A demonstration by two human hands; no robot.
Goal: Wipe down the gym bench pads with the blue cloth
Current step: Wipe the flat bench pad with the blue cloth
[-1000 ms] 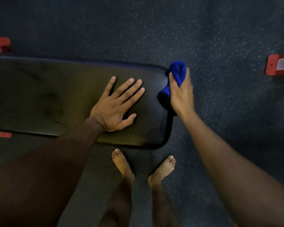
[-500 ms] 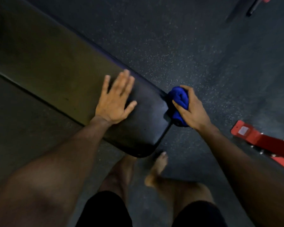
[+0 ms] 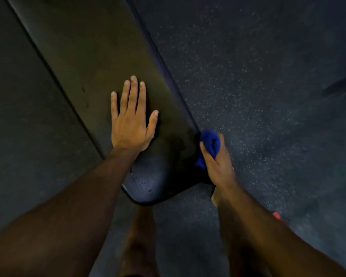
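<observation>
Over the last second our right hand (image 3: 216, 158) has slid the bunched blue cloth (image 3: 209, 144), gripped tight, along the bench pad (image 3: 100, 62) edge toward its rounded end. Our left hand (image 3: 131, 120) stays flat, fingers spread. Edge wiping seems underway. We see no readable writing.

Head-worn view, steeply downward, close above hands (image 3: 168, 136)

Worktop under your palm
Your left hand (image 3: 130, 124) lies flat on the black padded worktop (image 3: 100, 62), which stands on speckled dark floor (image 3: 248, 76).
</observation>
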